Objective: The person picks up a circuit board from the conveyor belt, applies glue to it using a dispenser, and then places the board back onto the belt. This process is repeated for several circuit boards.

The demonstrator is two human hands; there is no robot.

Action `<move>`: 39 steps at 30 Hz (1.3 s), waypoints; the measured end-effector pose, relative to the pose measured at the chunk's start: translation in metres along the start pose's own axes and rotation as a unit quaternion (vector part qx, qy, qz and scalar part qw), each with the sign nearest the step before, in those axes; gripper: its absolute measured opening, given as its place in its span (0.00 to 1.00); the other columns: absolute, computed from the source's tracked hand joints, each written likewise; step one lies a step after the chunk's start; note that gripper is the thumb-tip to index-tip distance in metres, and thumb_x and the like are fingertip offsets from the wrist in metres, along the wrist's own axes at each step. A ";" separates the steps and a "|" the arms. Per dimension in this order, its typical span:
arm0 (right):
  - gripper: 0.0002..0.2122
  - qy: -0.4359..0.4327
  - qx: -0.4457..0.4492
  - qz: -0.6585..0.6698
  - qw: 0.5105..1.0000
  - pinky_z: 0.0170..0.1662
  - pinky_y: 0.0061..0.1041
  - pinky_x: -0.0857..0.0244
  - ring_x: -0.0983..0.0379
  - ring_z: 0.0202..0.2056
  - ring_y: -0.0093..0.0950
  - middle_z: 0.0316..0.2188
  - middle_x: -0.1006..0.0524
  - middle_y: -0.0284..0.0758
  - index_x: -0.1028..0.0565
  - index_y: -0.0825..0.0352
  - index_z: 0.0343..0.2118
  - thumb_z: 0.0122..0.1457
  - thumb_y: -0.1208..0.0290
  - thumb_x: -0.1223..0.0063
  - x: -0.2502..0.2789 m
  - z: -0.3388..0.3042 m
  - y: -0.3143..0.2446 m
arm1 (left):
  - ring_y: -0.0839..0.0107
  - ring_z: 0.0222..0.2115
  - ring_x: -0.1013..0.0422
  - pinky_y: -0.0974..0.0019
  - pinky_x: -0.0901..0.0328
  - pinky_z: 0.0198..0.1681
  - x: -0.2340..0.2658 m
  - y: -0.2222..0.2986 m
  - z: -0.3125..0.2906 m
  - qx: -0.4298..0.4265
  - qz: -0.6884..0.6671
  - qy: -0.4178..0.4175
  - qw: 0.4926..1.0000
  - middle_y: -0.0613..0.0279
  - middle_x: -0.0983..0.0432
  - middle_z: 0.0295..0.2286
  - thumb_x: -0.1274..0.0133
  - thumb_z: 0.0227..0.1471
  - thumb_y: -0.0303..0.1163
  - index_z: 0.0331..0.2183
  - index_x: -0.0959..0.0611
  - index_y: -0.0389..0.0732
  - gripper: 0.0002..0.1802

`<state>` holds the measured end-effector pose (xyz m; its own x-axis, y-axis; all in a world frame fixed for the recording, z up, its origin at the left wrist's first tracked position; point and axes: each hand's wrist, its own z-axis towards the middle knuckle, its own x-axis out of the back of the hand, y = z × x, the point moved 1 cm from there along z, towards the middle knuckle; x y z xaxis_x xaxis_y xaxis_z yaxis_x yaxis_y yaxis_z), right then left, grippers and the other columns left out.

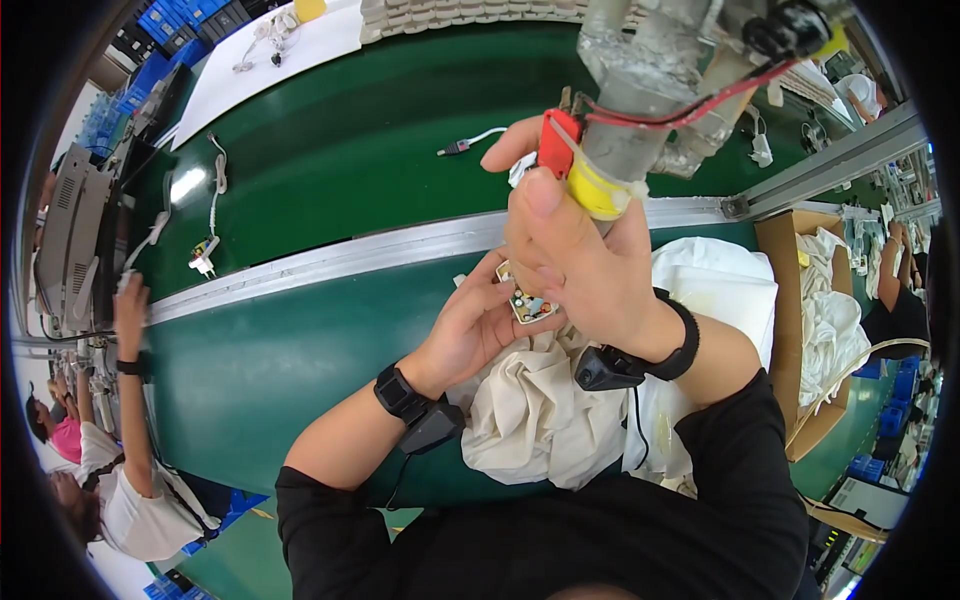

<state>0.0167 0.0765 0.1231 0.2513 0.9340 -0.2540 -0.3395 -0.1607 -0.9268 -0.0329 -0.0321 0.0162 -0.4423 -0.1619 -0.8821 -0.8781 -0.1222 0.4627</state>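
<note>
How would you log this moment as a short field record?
Left hand: holding a small circuit board in a white casing
Right hand: closed around the red part of an overhead tool
Beneath hands: crumpled cream cloth on green bench
Beyond metal rail: green surface with corded white plug
Right side: cardboard box holding pale cloth
Far left: another person's hand

white-rimmed board [528,306], red block [557,146], yellow band [600,193], green bench [270,335]
</note>
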 end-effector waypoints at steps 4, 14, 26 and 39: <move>0.15 -0.006 -0.006 0.020 1.000 0.15 0.13 0.56 0.51 0.11 0.10 0.11 0.42 0.23 0.37 0.69 0.41 0.60 0.61 0.56 -0.001 -0.003 -0.005 | 0.63 0.51 0.39 0.57 0.40 0.53 0.005 0.015 0.021 -0.058 0.113 0.013 0.992 0.57 0.40 0.50 0.63 0.54 0.28 0.52 0.41 0.42 0.22; 0.11 -0.029 -0.051 0.053 0.997 0.18 0.13 0.53 0.48 0.15 0.10 0.14 0.40 0.22 0.34 0.66 0.37 0.59 0.64 0.54 0.006 -0.008 -0.007 | 0.51 0.34 0.33 0.58 0.36 0.42 -0.001 0.076 0.089 -0.192 0.692 0.123 0.685 0.48 0.35 0.39 0.50 0.47 0.39 0.45 0.31 0.35 0.25; 0.11 -0.028 -0.015 0.030 0.999 0.15 0.13 0.55 0.50 0.12 0.09 0.13 0.41 0.21 0.35 0.67 0.38 0.60 0.64 0.55 0.003 -0.003 -0.005 | 0.52 0.42 0.35 0.57 0.39 0.45 0.076 0.196 -0.046 -0.248 0.869 0.392 0.173 0.47 0.30 0.39 0.47 0.47 0.39 0.40 0.27 0.34 0.22; 0.10 -0.027 -0.019 0.039 0.999 0.15 0.12 0.55 0.51 0.13 0.09 0.13 0.41 0.20 0.35 0.66 0.37 0.60 0.64 0.54 -0.005 -0.005 -0.003 | 0.65 0.22 0.31 0.65 0.36 0.26 0.117 0.217 -0.105 -0.134 0.737 0.529 0.399 0.59 0.28 0.25 0.45 0.45 0.42 0.36 0.30 0.34 0.23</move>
<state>0.0213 0.0705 0.1252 0.1754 0.9337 -0.3120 -0.3205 -0.2455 -0.9149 -0.2560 -0.1806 0.0225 0.0063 -0.5565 0.8308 0.3068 0.7918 0.5281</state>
